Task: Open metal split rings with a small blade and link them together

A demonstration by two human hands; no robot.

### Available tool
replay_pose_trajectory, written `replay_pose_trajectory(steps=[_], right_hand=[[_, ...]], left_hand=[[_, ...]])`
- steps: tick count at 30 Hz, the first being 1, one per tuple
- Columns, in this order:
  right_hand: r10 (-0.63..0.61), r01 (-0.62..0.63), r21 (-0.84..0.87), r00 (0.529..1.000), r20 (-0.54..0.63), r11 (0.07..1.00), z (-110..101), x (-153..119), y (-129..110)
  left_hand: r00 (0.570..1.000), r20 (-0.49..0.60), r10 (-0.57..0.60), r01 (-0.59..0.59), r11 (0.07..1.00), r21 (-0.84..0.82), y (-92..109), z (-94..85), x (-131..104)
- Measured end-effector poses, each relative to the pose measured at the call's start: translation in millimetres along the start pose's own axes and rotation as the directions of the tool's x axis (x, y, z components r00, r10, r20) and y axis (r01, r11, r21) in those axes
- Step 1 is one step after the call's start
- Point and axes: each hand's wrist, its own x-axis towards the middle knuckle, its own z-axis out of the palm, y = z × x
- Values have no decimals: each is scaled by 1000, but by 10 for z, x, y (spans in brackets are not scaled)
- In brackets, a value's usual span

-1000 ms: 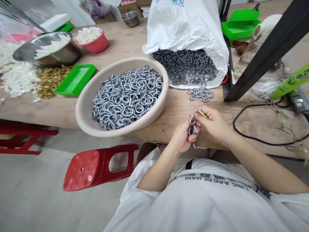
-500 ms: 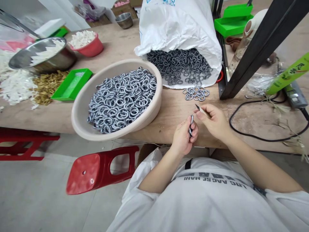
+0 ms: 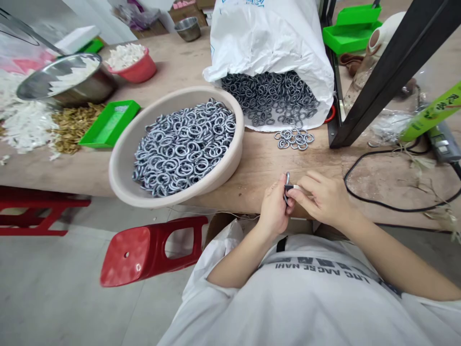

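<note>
Over the table's front edge, my left hand (image 3: 274,207) is closed around a dark grey ring (image 3: 287,177), held upright with its top showing above the thumb. My right hand (image 3: 320,196) pinches a small knife (image 3: 289,187) with a dark blade and a pale handle. Its blade lies across the ring, close against my left fingers; whether it touches cannot be made out. Beyond my hands, a small pile of loose rings (image 3: 295,139) lies on the wood. A beige basin (image 3: 114,166) heaped with such rings stands to the left.
A white sack (image 3: 270,38) spills more rings behind the pile. A black metal post (image 3: 382,81) rises at right, with a black cable (image 3: 363,197) near it. Green trays (image 3: 103,132), a red bowl (image 3: 140,69) and a steel bowl (image 3: 82,89) sit left. Red stools (image 3: 126,259) stand below.
My right hand has moved left and down, bringing the knife from above the table to the ring in my left hand. My left hand still holds the ring.
</note>
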Motion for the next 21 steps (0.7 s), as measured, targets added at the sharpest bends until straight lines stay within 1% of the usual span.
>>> replay_pose_trajectory(steps=[2, 4, 6, 7, 8, 9, 11, 14, 16, 18, 21], right_hand=[[34, -34, 41, 999, 12, 999, 14, 11, 45], [155, -153, 96, 988, -9, 984, 21, 51, 159], [325, -312, 154, 944, -62, 937, 20, 128, 325], [386, -368, 175, 919, -80, 913, 21, 181, 410], [413, -394, 179, 907, -80, 901, 26, 243, 487], [419, -405, 159, 906, -65, 901, 39, 315, 549], [398, -397, 48, 917, -9, 917, 97, 481, 624], [353, -339, -167, 934, 57, 926, 242, 750, 652], [341, -308, -266, 936, 86, 913, 326, 895, 654], [354, -306, -315, 929, 108, 898, 359, 972, 652], [354, -298, -308, 924, 144, 903, 311, 944, 626]], left_hand=[[1000, 13, 3, -3, 1000, -7, -20, 2, -24], [997, 75, -4, 5, 1000, -12, -42, -4, -59], [989, 144, -28, 31, 999, -20, -52, -24, -90], [985, 166, -43, 48, 998, -28, -48, -39, -97], [983, 176, -54, 62, 997, -38, -36, -58, -97], [982, 177, -61, 69, 997, -44, -17, -79, -89], [982, 178, -56, 63, 997, -33, 36, -125, -51], [981, 188, -50, 52, 999, -4, 117, -194, 28], [984, 173, -48, 54, 998, -28, 157, -238, 80], [989, 139, -49, 60, 995, -76, 185, -282, 129], [988, 126, -93, 112, 982, -155, 210, -330, 198]])
